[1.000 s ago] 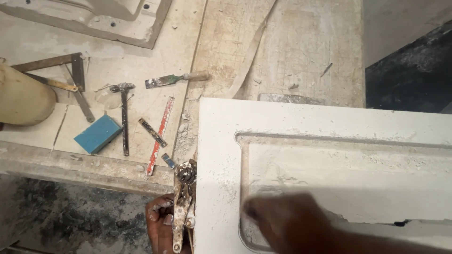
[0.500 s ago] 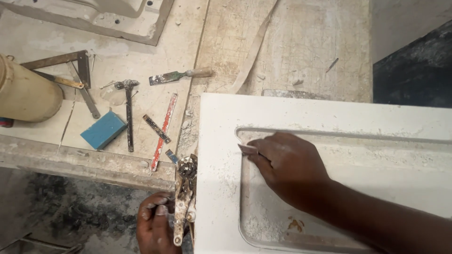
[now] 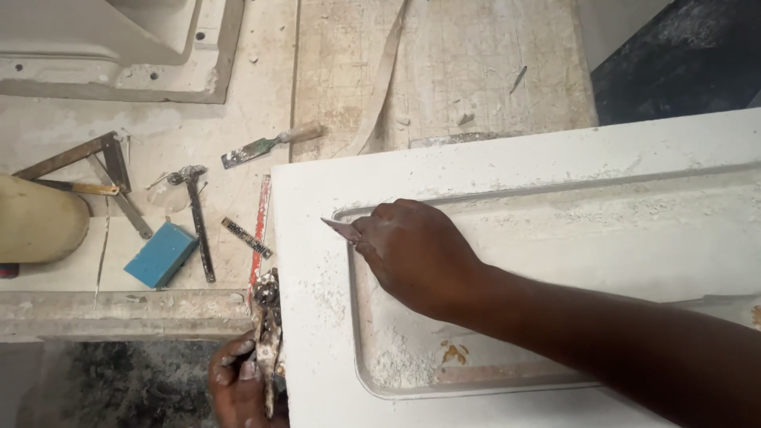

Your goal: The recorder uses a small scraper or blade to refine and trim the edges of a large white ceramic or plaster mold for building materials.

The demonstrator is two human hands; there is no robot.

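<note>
A white, dust-covered panel with a recessed rectangular groove lies across a workbench. My right hand rests on the panel's recess and grips a small thin blade, its tip at the groove's upper left corner. My left hand is at the panel's left edge, low in the view, wrapped around a crusted metal tool that stands against the panel's side. White powder lies in the recess near the lower left corner.
On the bench to the left lie a hammer, a chisel, a blue block, a metal square, a red ruler and a tan cylinder. A white moulded piece sits at the top left. Dark floor lies below.
My right hand moved up from the panel's lower edge to the groove's upper left corner with the blade. The view shifted closer and to the left.
</note>
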